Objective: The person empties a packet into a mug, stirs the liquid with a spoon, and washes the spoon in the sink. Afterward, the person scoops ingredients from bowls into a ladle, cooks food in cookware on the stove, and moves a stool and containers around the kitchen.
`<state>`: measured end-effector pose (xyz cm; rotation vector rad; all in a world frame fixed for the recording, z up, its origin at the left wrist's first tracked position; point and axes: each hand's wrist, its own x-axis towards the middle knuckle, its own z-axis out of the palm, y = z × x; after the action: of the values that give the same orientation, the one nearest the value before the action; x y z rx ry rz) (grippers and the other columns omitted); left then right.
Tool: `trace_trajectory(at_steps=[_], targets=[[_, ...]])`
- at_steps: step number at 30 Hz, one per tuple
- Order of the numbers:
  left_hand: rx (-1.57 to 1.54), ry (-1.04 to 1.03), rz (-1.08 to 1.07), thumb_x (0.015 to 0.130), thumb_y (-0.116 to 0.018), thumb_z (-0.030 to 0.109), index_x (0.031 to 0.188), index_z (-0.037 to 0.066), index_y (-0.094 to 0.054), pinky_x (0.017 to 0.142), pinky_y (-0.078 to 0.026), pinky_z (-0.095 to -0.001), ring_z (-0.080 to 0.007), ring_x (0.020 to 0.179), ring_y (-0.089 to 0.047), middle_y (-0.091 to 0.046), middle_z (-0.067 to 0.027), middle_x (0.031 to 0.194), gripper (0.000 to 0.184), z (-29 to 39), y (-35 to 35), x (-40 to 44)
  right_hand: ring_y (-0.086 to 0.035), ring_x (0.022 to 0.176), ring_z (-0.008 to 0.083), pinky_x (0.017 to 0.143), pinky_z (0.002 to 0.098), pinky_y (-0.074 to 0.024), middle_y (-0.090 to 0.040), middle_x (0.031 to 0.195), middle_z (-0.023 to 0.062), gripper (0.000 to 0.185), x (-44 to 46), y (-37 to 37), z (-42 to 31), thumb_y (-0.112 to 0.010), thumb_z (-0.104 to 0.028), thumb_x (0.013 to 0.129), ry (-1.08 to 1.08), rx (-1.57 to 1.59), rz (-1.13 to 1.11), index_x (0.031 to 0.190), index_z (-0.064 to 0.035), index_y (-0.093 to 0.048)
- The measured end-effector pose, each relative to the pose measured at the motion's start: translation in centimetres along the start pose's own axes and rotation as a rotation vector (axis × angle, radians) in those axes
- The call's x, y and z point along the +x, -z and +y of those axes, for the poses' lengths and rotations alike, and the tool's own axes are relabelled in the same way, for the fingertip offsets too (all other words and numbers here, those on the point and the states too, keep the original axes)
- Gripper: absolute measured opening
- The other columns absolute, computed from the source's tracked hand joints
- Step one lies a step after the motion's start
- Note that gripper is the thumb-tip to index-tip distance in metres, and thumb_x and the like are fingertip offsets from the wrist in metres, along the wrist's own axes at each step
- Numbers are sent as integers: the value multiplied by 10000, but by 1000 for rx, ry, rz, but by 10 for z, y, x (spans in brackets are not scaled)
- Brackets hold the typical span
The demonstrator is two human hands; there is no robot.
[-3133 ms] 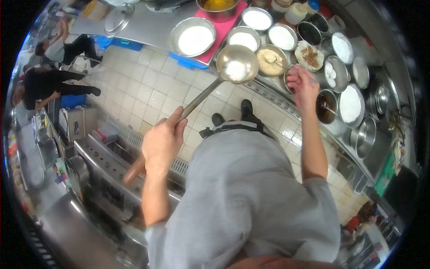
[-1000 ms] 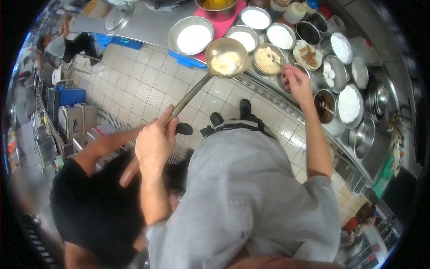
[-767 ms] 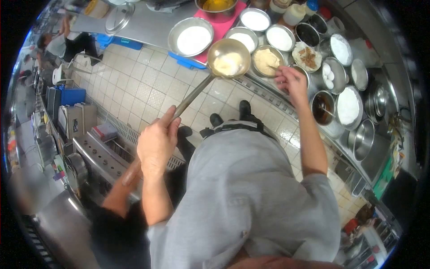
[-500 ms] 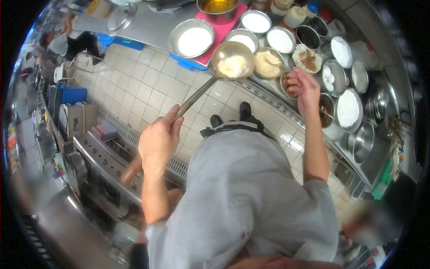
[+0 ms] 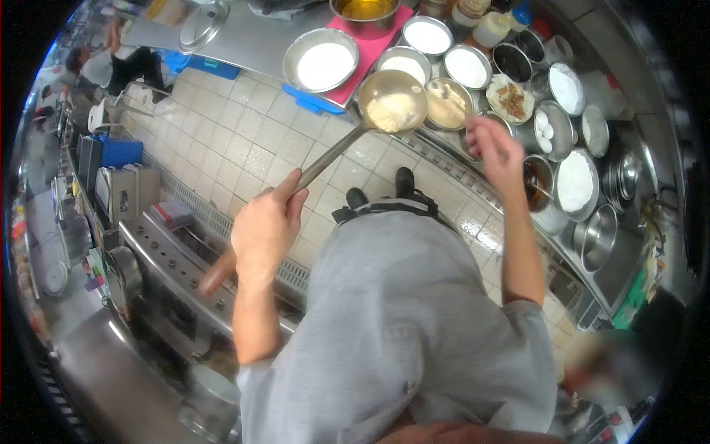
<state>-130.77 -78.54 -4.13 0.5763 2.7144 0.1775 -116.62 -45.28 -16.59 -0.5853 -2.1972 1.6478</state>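
My left hand is wrapped round the long handle of a metal ladle, with the wooden grip running out behind the wrist. White and pale yellow powder lies in the ladle's bowl, above the counter's edge. Just right of the ladle is a bowl of pale yellow powder. My right hand hovers over a small bowl that it partly covers, its fingers curled together; what they hold, if anything, is hidden.
Bowls of white powder, a bowl of eggs and a bowl of dark sauce line the counter. Squeeze bottles stand behind. A steel stove unit is at left. A person is at the far upper left.
Yellow powder has joined the white in the ladle. My right hand has moved off the yellow powder bowl, to the right. The person in black beside my left arm is out of view.
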Motion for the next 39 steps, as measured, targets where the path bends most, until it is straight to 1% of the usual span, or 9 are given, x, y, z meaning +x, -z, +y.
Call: trace_trajectory(at_steps=[2, 8, 11, 13, 15, 20, 32, 35, 39], targets=[[11, 7, -9, 953, -619, 339, 1280, 238, -663, 732, -540, -455, -339, 834, -689, -700, -128, 860, 345, -5, 0, -3, -681, 956, 135, 778, 284, -555, -717, 1092, 112, 261, 4, 16, 14, -583, -144, 1001, -183, 116, 108, 1195, 1, -682], [15, 3, 15, 953, -621, 334, 1275, 242, -666, 732, -544, -455, -345, 834, -691, -707, -131, 870, 338, -11, -3, -1, -687, 817, 155, 737, 297, -549, -743, 994, 94, 294, 16, 16, 73, -605, -196, 992, 3, -347, -17, 1212, -18, -684], [24, 6, -9, 970, -592, 355, 1292, 261, -648, 724, -548, -460, -343, 831, -693, -709, -112, 878, 340, -9, -2, 0, -685, 801, 158, 693, 281, -543, -747, 1006, 96, 278, 24, 0, 72, -601, -205, 992, -97, -273, -56, 1198, -46, -699], [27, 14, -16, 969, -594, 358, 1291, 262, -649, 723, -550, -458, -345, 829, -694, -712, -114, 881, 340, -8, -1, 0, -688, 813, 160, 658, 260, -544, -743, 1006, 108, 270, 28, -4, 65, -596, -187, 985, -389, 4, 18, 1179, -34, -703], [-35, 5, 19, 936, -657, 305, 1263, 202, -679, 727, -540, -437, -355, 829, -693, -705, -172, 878, 344, -8, -1, 0, -688, 814, 160, 644, 258, -547, -737, 988, 113, 269, 26, 1, 62, -594, -180, 983, -406, 135, 66, 1169, -18, -701], [2, -1, 2, 965, -604, 359, 1287, 248, -653, 723, -548, -460, -344, 826, -695, -711, -116, 865, 345, -10, -3, 1, -675, 790, 155, 636, 248, -550, -708, 969, 117, 281, 16, 14, 66, -564, -133, 988, -473, 427, 163, 1187, 47, -649], [-7, -33, 12, 952, -622, 334, 1263, 237, -673, 730, -542, -451, -343, 827, -690, -709, -128, 873, 330, -6, 1, 7, -688, 806, 178, 642, 271, -554, -723, 1013, 146, 277, 14, 20, 18, -619, -139, 964, -282, 571, 231, 1179, 29, -670], [-30, -61, 31, 933, -654, 312, 1247, 207, -690, 725, -541, -437, -341, 806, -693, -712, -145, 855, 333, -5, -1, 6, -687, 825, 174, 657, 279, -561, -722, 1055, 136, 282, 16, -1, -6, -610, -159, 981, -205, 477, 115, 1195, 14, -668], [-24, -58, 5, 934, -652, 321, 1263, 207, -678, 733, -539, -440, -335, 832, -694, -711, -145, 872, 349, -3, -2, 5, -696, 922, 182, 751, 317, -578, -722, 1123, 111, 291, 12, -26, -30, -595, -171, 997, 10, -28, -202, 1243, -29, -657]])
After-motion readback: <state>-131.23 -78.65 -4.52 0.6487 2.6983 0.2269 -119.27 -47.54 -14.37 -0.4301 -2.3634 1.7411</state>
